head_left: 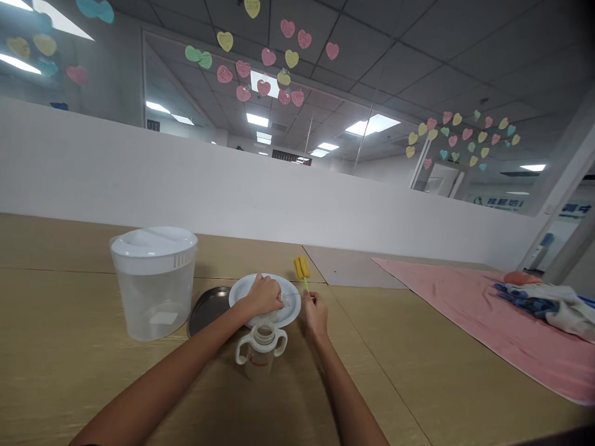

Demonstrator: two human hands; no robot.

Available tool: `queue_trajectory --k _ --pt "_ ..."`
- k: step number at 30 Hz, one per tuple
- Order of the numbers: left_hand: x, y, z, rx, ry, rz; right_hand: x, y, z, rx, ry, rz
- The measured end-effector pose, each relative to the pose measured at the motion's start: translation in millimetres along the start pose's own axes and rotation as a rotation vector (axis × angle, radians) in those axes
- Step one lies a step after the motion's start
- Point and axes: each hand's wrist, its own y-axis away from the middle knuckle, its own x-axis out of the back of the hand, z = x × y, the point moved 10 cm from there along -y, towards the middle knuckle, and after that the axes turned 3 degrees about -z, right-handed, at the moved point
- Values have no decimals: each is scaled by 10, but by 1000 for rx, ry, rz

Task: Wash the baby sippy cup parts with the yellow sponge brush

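My right hand (316, 313) is closed around the thin green handle of a yellow sponge brush (302, 267), its sponge head pointing up and away from me. My left hand (264, 295) reaches over a white plate (295, 314), fingers curled down; what they grip, if anything, is hidden. Small clear pieces (286, 301) lie on the plate beside those fingers. A thin line seems to run between the two hands. Nearer to me, an open baby bottle (260, 354) with two white handles stands upright, uncapped, below the left wrist, touched by neither hand.
A round dark metal tray (204, 310) lies left of the plate, partly under my forearm. Beyond it stands a tall clear tub (153, 297) with a white lid. On the right, a pink cloth (455, 303) bears crumpled blue and white fabric (553, 303). A low white wall (232, 192) backs the table.
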Motion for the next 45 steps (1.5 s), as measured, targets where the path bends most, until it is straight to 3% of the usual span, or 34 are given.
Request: queue_trajectory --k 4,10,13,18,27,31,36,40,45 --pt "127 118 63 -50 34 53 43 26 -88 100 -237 77" --pt "300 331 -33 -63 103 141 279 147 -278 219 -251 220" --pt "431 373 -134 -71 317 260 342 250 -459 342 -229 240" --pt "679 422 -247 -77 730 462 248 428 -690 537 -251 170" --pt "852 500 -474 65 1011 592 330 501 -648 565 -337 251" --pt "818 528 -619 152 1240 651 258 591 -789 688 -267 193" --pt "554 514 -708 342 1521 537 224 686 -889 818 -129 197" --pt "485 497 -741 375 1584 491 156 620 -840 807 -8 132" --pt "496 503 -824 383 1569 518 129 614 -861 873 65 86"
